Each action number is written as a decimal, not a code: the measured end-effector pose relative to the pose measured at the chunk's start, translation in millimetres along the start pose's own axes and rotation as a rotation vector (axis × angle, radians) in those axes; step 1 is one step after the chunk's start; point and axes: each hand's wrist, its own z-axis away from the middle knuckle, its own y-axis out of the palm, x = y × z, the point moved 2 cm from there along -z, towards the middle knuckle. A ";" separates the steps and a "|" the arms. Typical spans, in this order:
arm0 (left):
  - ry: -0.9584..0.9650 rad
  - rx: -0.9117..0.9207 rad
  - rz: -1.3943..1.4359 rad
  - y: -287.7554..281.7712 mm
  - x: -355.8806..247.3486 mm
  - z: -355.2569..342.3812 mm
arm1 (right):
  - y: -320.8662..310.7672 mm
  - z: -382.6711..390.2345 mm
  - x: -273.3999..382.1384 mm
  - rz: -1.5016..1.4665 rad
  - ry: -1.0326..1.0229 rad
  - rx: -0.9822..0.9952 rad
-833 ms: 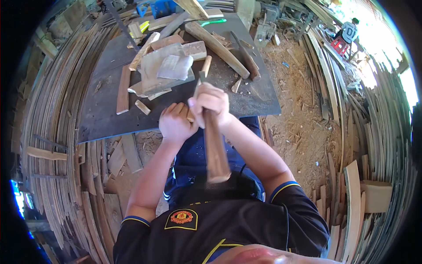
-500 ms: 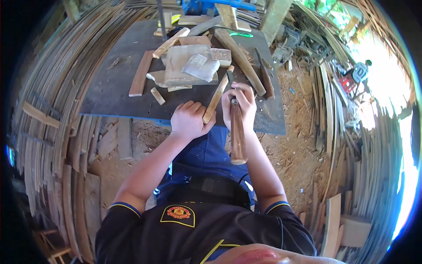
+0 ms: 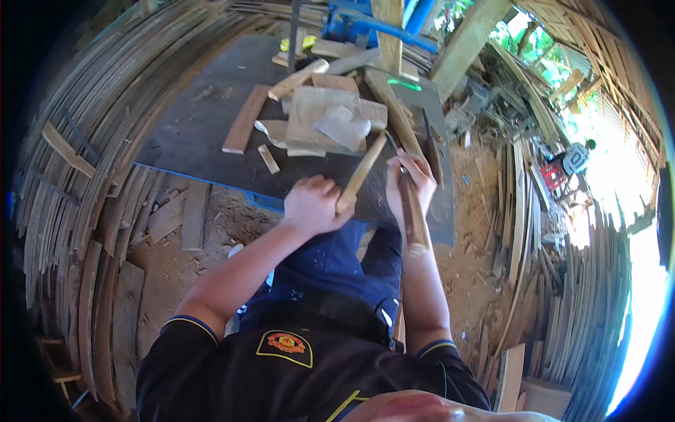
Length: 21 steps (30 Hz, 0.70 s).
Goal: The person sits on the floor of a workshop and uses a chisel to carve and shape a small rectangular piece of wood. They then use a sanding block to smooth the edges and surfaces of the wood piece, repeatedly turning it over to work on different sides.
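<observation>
My left hand [image 3: 313, 205] is closed on the lower end of a pale wooden stick [image 3: 366, 166], which angles up and right over the dark tabletop [image 3: 193, 123]. My right hand [image 3: 416, 177] is closed on a tool with a long brown wooden handle [image 3: 412, 228] and a narrow metal blade [image 3: 391, 141]. The blade lies beside the stick's far end; whether they touch I cannot tell. Just beyond are stacked board offcuts [image 3: 309, 119] with a crumpled grey sheet [image 3: 342, 129], a thick wooden bar [image 3: 394, 109] and a small block [image 3: 268, 159].
Blue machinery [image 3: 351, 28] and a wooden post [image 3: 466, 46] stand behind the table. Long stacked planks [image 3: 84, 211] line the left, more [image 3: 576, 309] the right. Another person [image 3: 576, 158] sits at a red seat far right. Scrap [image 3: 478, 126] litters the floor.
My right hand with the tool has moved rightward, away from my left hand. The stick now shows more fully between them. The view has shifted, bringing more of the right side's roof into sight.
</observation>
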 end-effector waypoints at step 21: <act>0.035 -0.045 -0.028 -0.7 3.6 6.1 | 3.7 2.1 52.0 -0.022 -0.049 0.208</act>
